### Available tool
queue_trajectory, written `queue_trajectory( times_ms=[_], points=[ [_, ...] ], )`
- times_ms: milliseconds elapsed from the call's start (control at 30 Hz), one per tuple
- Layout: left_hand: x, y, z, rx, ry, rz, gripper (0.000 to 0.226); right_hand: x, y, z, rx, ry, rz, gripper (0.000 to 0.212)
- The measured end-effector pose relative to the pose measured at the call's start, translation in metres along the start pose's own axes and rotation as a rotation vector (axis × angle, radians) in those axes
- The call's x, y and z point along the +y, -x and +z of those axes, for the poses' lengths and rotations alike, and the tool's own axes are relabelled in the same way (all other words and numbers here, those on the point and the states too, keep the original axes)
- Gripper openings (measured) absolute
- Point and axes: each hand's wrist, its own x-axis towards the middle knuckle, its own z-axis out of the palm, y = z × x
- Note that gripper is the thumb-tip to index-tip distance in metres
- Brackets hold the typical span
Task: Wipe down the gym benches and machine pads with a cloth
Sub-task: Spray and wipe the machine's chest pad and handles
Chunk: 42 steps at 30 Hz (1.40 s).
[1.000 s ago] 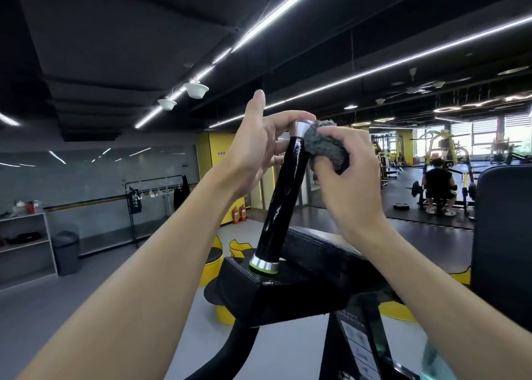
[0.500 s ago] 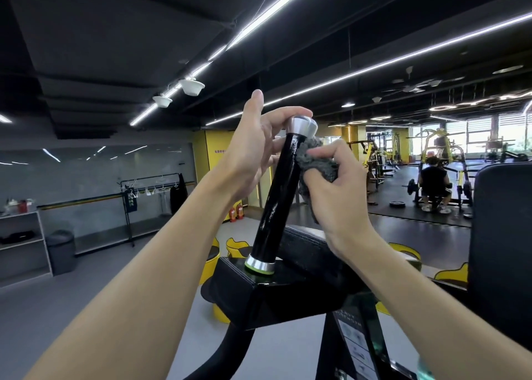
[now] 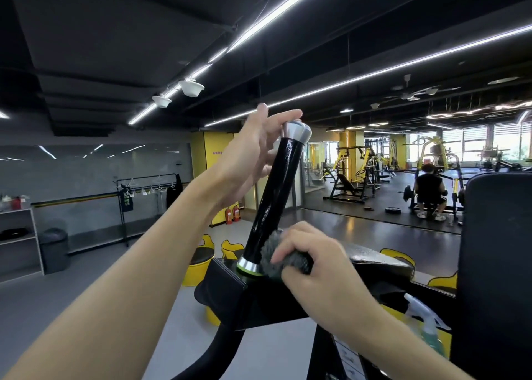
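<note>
no legible text, machine label (image 3: 347, 356) blurred

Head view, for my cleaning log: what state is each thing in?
Handle, tilted on its mount, glossy.
Cloth, bunched against the handle's base.
Right hand, gripping the cloth.
Left hand, open, fingertips touching the handle's silver cap.
Spray bottle, upright, not held.
</note>
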Motion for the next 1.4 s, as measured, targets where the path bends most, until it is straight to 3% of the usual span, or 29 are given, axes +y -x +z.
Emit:
queue_trajectory(
  times_ms=[67, 200, 367, 467, 567, 633, 700, 767, 867, 1067, 1133, 1233, 1400],
  points=[
    [-0.001, 0.006, -0.006, 0.003, -0.062, -0.031, 0.056, -0.017, -0.012, -0.013, 0.086, -0.048, -0.044, 0.040],
    [0.004, 0.027, -0.013, 0.184, -0.089, 0.010, 0.046, -0.050, -0.060, -0.026, 0.211, -0.120, -0.193, 0.041],
    [0.020, 0.039, -0.020, 0.135, 0.284, -0.007, 0.051, -0.060, -0.107, -0.009, 0.252, 0.089, -0.332, 0.029],
    [0.018, 0.042, -0.020, 0.090, 0.404, -0.060, 0.056, -0.051, -0.120, 0.000, 0.233, 0.381, -0.368, 0.026],
    [0.008, 0.038, -0.023, 0.246, 0.467, -0.068, 0.045, -0.044, -0.122, -0.011, 0.110, 0.458, -0.314, 0.035],
    [0.002, 0.030, -0.027, 0.347, 0.528, -0.073, 0.030, -0.036, -0.124, -0.022, 0.220, 0.375, -0.252, 0.034],
    [0.000, 0.021, -0.023, 0.392, 0.451, -0.121, 0.027, -0.030, -0.130, -0.032, 0.271, 0.239, -0.120, 0.033],
    [-0.001, 0.008, -0.011, 0.358, 0.264, -0.147, 0.042, -0.024, -0.134, -0.033, 0.167, 0.103, -0.022, 0.033],
    [-0.006, -0.007, 0.006, 0.250, 0.095, -0.112, 0.053, -0.016, -0.135, -0.029, 0.202, 0.055, -0.050, 0.026],
    [-0.038, 0.036, -0.006, 0.117, -0.144, -0.168, 0.041, -0.011, -0.135, -0.027, 0.233, 0.037, -0.087, 0.028],
    [-0.043, 0.042, -0.015, 0.079, -0.169, -0.182, 0.040, -0.012, -0.136, -0.021, 0.288, 0.043, -0.097, 0.029],
    [-0.030, 0.010, -0.014, 0.237, -0.036, -0.124, 0.044, -0.014, -0.137, -0.014, 0.356, 0.035, -0.085, 0.026],
    [-0.011, -0.025, 0.005, 0.293, 0.012, -0.043, 0.036, -0.015, -0.135, -0.020, 0.310, 0.035, -0.075, 0.028]
  ],
)
